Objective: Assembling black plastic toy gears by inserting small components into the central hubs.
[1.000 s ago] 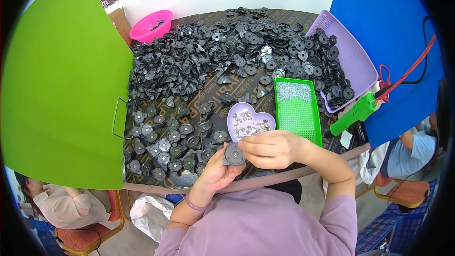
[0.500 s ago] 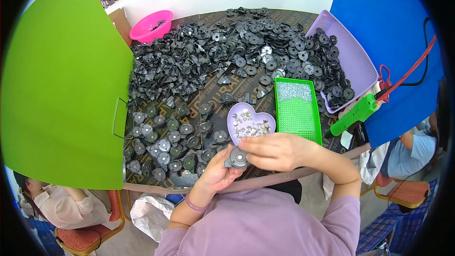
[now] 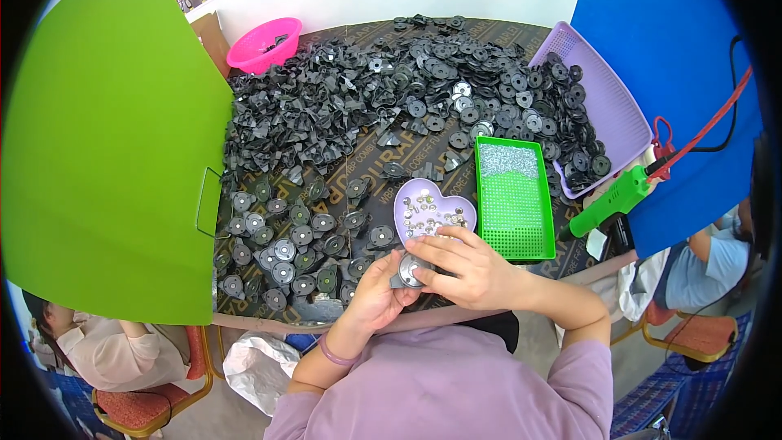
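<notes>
Near the front edge of the table, my left hand (image 3: 376, 291) grips a small round dark-grey part (image 3: 410, 270) with a light centre, thumb along its side. My right hand (image 3: 471, 270) comes over from the right, its bent fingers closed on the same part and covering much of its right side. Whether a smaller piece is pinched under those fingertips is hidden. Just beyond the hands, a lilac heart-shaped dish (image 3: 406, 198) holds small shiny metal pieces. Beside it stands a green tray (image 3: 515, 254) with tiny silvery bits at its far end.
Loose black parts (image 3: 318, 106) cover the table's far side; similar assembled ones (image 3: 283, 250) lie at left. A purple basket (image 3: 623, 122) and green electric screwdriver (image 3: 611, 205) are at right, a pink basket (image 3: 262, 37) far left. Green (image 3: 106, 155) and blue panels (image 3: 652, 73) flank the table; people sit beyond.
My right hand has shifted slightly, its fingers now more bent over the round part and lower on its face. The part has tilted a little in my left hand.
</notes>
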{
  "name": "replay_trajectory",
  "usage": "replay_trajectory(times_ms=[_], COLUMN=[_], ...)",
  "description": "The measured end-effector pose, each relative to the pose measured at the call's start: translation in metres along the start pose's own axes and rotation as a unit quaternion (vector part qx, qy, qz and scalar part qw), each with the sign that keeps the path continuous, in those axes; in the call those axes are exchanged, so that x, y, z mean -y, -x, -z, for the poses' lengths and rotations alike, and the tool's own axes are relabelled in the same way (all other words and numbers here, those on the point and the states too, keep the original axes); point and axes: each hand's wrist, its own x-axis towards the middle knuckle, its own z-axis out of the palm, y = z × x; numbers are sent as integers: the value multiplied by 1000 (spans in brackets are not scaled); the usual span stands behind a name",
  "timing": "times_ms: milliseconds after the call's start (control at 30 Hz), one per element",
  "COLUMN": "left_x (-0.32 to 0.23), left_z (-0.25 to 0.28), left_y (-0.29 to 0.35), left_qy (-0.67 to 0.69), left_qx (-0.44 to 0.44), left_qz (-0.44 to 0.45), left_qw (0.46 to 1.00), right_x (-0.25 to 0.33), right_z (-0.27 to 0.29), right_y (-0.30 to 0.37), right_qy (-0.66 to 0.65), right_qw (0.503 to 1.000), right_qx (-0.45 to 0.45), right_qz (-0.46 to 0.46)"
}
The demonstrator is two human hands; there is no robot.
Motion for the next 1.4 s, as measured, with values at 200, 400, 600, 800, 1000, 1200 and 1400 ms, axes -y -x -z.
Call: replay_trajectory(times_ms=[200, 400, 600, 800, 1000, 1200, 1400], left_x=[0, 1, -3, -12, -24, -40, -46], left_z=[17, 14, 7, 4, 30, 35, 41], left_y=[-3, -2, 1, 9, 19, 44, 51], left_qy=[16, 29, -7, -56, -113, -98, -74], left_qx=[139, 106, 99, 65, -33, -37, -29], left_qz=[11, 14, -7, -2, -140, -230, -239], left_qw=[990, 994, 995, 996, 983, 968, 968], right_x=[-1, 1, 6, 13, -37, -138, -174], right_z=[-3, 0, 0, -7, -41, -108, -155], right_y=[1, -5, -3, -13, -45, -100, -107], right_qy=[-104, -121, 34, 194, -49, 237, 269], right_qw=[993, 989, 999, 976, 997, 969, 954], right_qx=[-49, -52, 15, 27, 38, 25, 112], right_qz=[-31, -71, -23, 94, 36, -62, -72])
